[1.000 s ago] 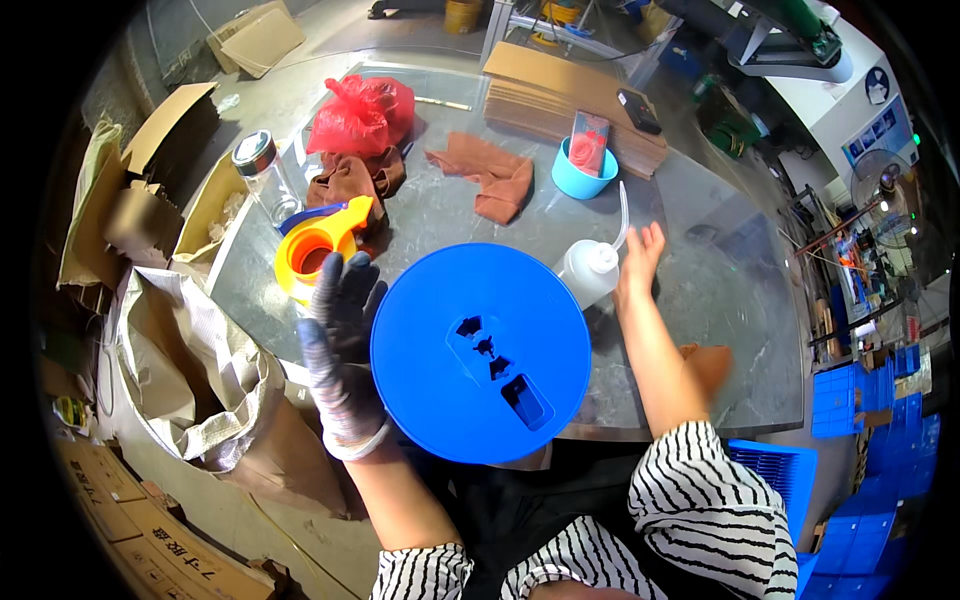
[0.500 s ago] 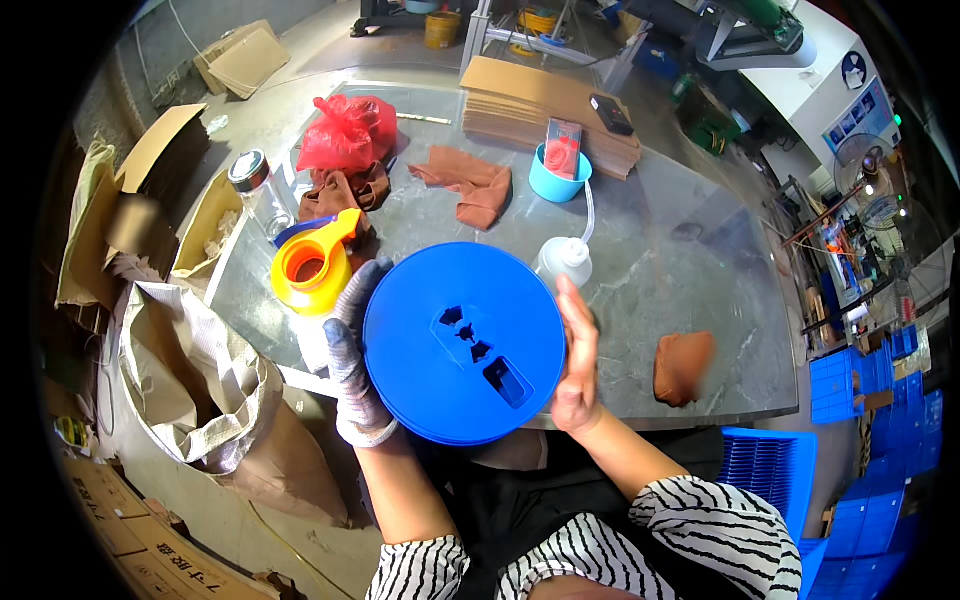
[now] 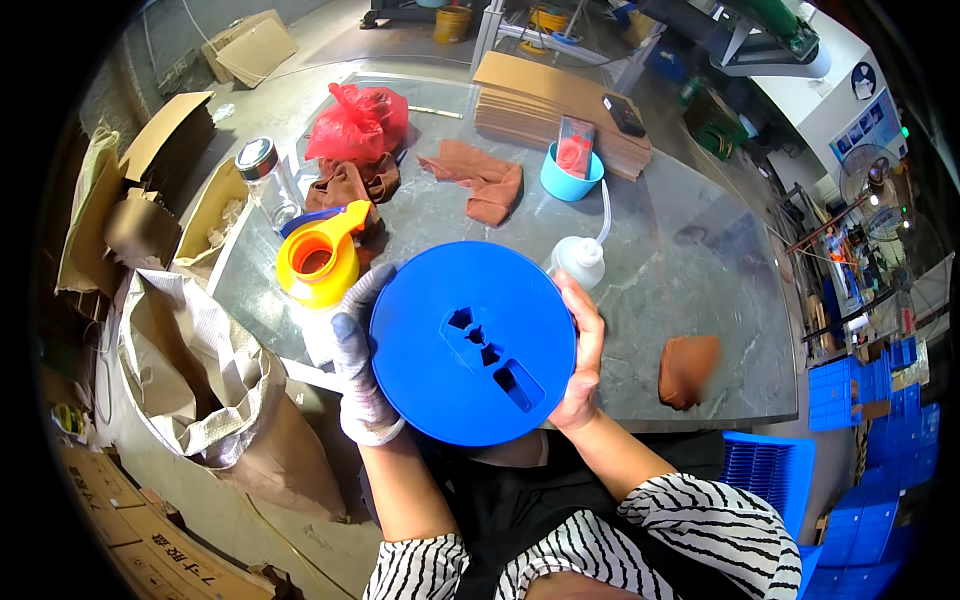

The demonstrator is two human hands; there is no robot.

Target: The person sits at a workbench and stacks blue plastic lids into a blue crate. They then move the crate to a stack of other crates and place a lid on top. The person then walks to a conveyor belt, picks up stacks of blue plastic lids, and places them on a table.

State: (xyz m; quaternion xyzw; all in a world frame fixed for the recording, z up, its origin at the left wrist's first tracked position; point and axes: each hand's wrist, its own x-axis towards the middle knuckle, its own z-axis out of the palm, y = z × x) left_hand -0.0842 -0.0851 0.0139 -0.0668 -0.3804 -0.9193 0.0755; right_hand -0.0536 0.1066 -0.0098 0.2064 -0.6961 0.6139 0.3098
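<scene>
Between my two hands I hold a round blue plastic reel [image 3: 440,300], its flat face turned up toward me, with small cut-outs at its middle and a rectangular slot. My left hand [image 3: 365,365], in a grey-white work glove, grips the reel's left edge. My bare right hand [image 3: 583,350] presses on the right edge, fingers along the rim. Just left of the gloved hand, a yellow-orange jug with a handle [image 3: 335,265] stands on the table. Past the right fingers is a white squeeze bottle [image 3: 580,262] with a bent spout.
On the grey table [image 3: 640,310] lie brown cloths [image 3: 480,180], a folded brown cloth [image 3: 688,370], a red plastic bag [image 3: 358,120], a glass jar [image 3: 268,185], a light-blue cup [image 3: 570,178] and flat cardboard [image 3: 550,95]. A woven sack [image 3: 210,380] stands left; a blue crate [image 3: 770,465] right.
The reel has turned slightly in my hands, its slot and cut-outs shifting right. The right fingers have curled more around its edge. The view has shifted a little.
</scene>
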